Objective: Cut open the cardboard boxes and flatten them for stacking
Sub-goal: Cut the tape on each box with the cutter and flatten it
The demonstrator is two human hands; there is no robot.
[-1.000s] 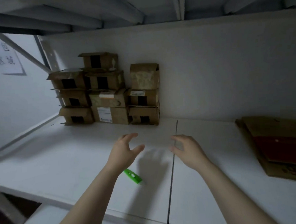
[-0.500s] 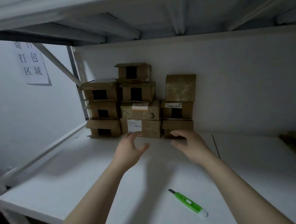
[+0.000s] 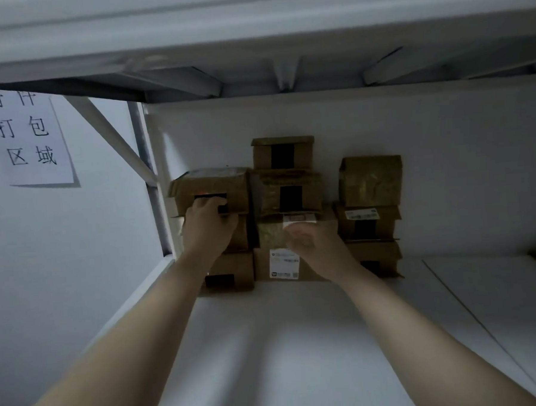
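As left fingers point(image 3: 209, 202) grip top-left box point(image 3: 210, 184), right fingers point(image 3: 298, 240) half-curled (blurred)

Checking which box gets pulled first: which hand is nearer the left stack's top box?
Left. The left hand touches the top box; the right hand is lower right, before the middle stack.

All boxes point(image 3: 370, 180): matt brown cardboard, creased. Black tape strip point(image 3: 221, 199) at left fingers point(image 3: 209, 203). White paper label point(image 3: 284, 264) below right fingers point(image 3: 296, 237). Shelf point(image 3: 283, 341) under them: smooth, matt white. Uprights point(image 3: 139, 141): painted metal.
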